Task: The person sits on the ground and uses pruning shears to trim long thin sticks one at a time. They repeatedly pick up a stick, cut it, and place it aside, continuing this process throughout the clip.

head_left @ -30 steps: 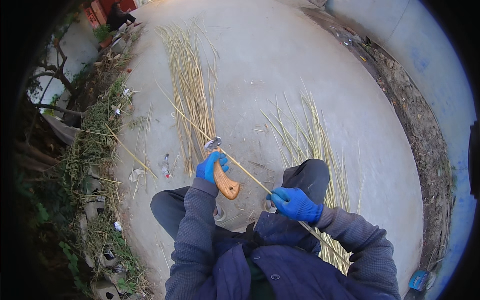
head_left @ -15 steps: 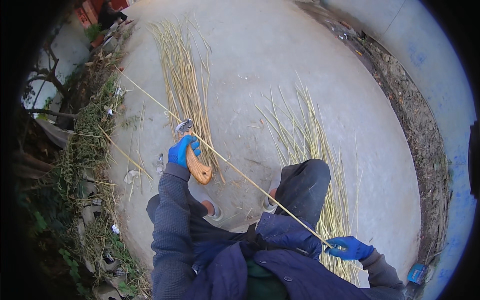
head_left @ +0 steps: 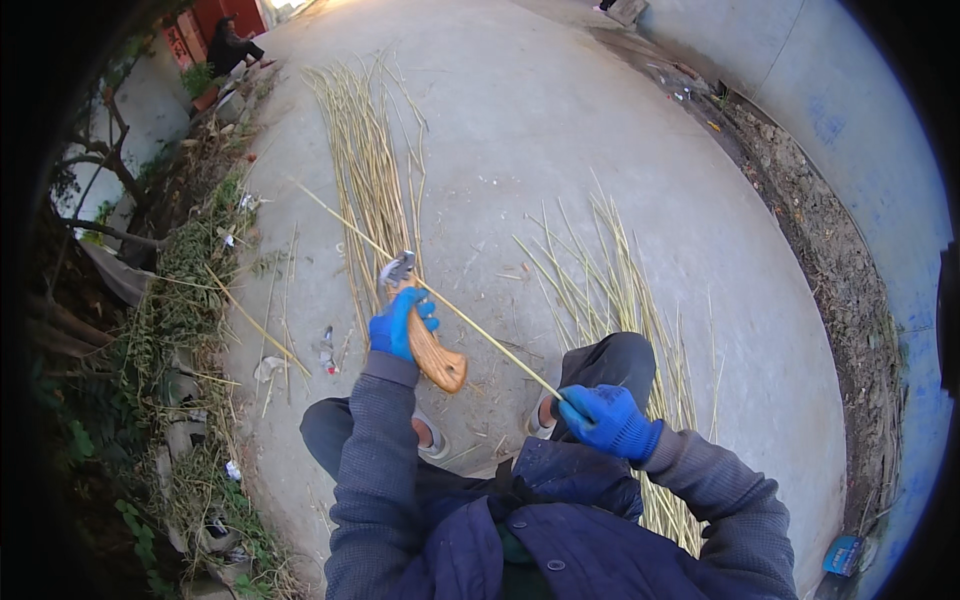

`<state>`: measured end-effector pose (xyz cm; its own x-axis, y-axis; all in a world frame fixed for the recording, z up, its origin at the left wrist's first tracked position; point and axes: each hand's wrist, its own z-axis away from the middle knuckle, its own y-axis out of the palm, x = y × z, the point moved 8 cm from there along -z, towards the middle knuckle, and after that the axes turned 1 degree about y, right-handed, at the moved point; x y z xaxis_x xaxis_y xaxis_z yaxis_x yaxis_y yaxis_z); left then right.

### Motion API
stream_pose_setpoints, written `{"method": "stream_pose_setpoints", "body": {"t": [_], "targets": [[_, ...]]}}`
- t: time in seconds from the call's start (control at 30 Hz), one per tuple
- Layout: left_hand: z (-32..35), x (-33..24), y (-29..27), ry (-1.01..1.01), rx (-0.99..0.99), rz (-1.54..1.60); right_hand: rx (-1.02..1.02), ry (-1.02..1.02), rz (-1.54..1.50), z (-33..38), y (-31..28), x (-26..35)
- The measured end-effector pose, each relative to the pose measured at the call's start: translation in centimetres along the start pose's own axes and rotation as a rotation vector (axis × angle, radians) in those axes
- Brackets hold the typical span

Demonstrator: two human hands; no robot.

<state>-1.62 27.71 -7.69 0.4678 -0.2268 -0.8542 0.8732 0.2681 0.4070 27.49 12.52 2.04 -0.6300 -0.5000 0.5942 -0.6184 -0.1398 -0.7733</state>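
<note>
Holding one long thin stick (head_left: 492, 341) at a slant in front of the body, the two gloved hands have different parts of the work. The left hand (head_left: 402, 325) is closed around a curved, wooden-handled tool (head_left: 436, 356), and its metal head (head_left: 397, 268) meets the stick just beyond the fingers. The right hand (head_left: 606, 420) is clamped on the stick itself, near the right knee (head_left: 618, 362).

I judge that the stick could bend or snap between the hands, if one hand pushes out of line with the other. It could also slide out of the metal head, if the tool tilts. A slip of the right glove along the smooth stick is possible too, because only this hand grips it directly. The far end, which has no support, could swing and catch on the left bundle (head_left: 372, 165) lying behind it.

From the right fist, the stick runs up and to the left, past the metal head, to its free tip. Whether the metal closes around the stick or only touches its side, I cannot tell.
</note>
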Motion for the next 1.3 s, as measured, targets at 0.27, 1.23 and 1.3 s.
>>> {"method": "stream_pose_setpoints", "body": {"t": [0.27, 1.23, 1.3], "targets": [[-10.4, -12.9, -21.9, 0.219, -0.32, -0.111, 0.094, 0.179, 0.682, 22.2, -14.5, -4.7], [-9.7, -15.0, -20.8, 0.266, -0.05, -0.25, 0.854, 2.439, 1.207, 75.6, -29.2, 1.0], [-8.2, -14.6, -18.7, 0.26, -0.086, -0.206, 0.818, 2.339, 1.273, 72.7, -29.8, -2.7]]}}
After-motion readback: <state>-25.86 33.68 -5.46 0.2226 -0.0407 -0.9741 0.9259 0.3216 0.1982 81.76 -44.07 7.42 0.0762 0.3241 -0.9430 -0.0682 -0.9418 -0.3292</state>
